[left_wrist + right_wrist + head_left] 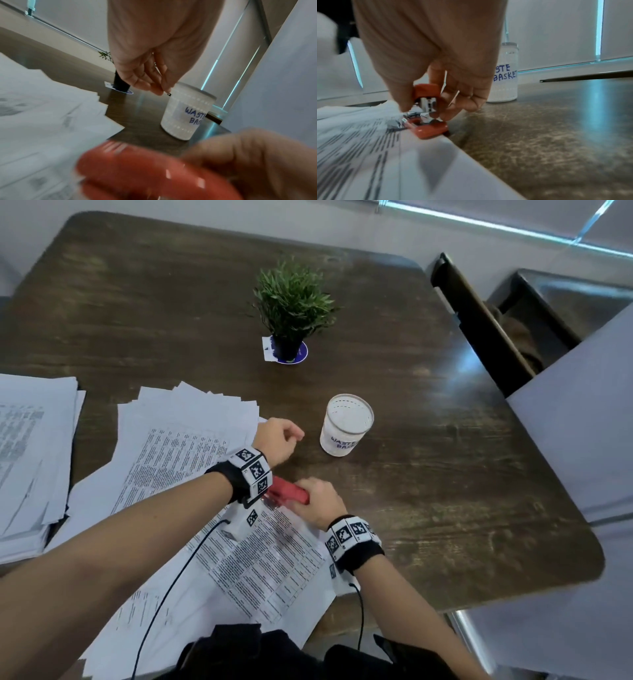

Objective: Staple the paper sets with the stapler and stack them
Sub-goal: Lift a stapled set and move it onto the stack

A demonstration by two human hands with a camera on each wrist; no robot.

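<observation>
Mid-staple: my right hand [317,501] grips the red stapler [426,108] on the corner of the paper set [260,556], just short of the waste cup [346,424]. My left hand [145,65] pinches a tiny dark bit, likely a stray staple, beside the cup's rim. Next, I reckon: drop it in, then add the set to a stack.
</observation>
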